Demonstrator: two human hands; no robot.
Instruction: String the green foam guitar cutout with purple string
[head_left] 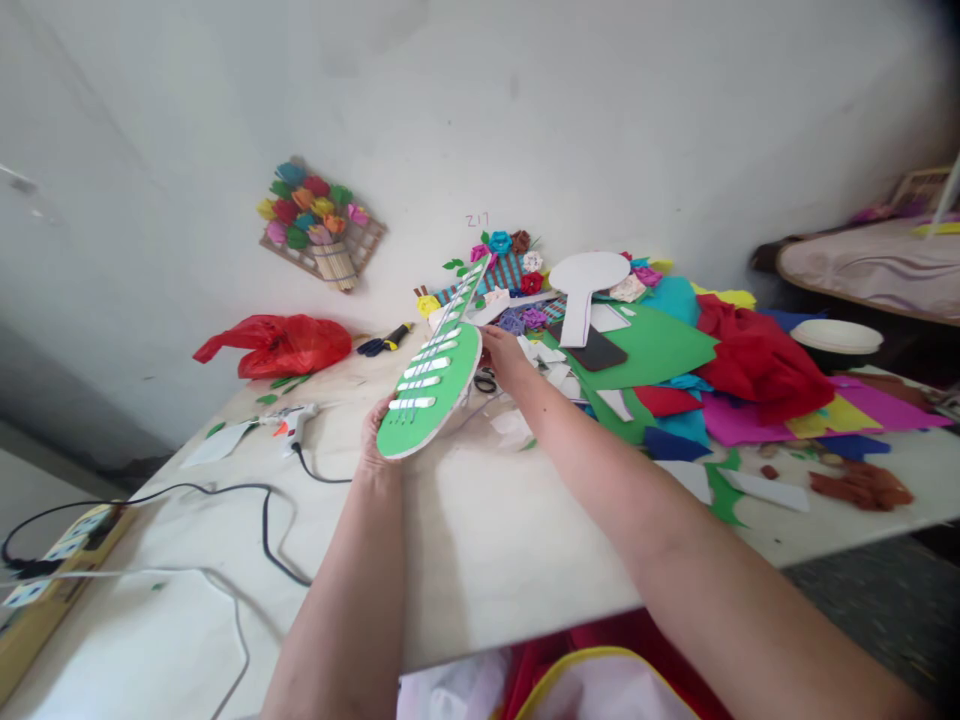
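Forearms, two, bare, extended over the bench [480, 540]. Left hand [377, 428]: fingers closed on the lower rim of a green paddle-shaped board [442, 375], held tilted above the bench. Right hand [504, 352]: laid against the board's far edge; whether its fingers are closed cannot be told. White strips [424, 383]: a column already fixed on the green face, so the work is judged well advanced. A white paddle cut-out [586, 280] lies bare behind.

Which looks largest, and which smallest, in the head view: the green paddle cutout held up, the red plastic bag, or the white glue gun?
1. The green paddle cutout and the red plastic bag look about alike. The cutout is raised nearer the camera, so I will not rank them.
2. The glue gun is clearly smallest.
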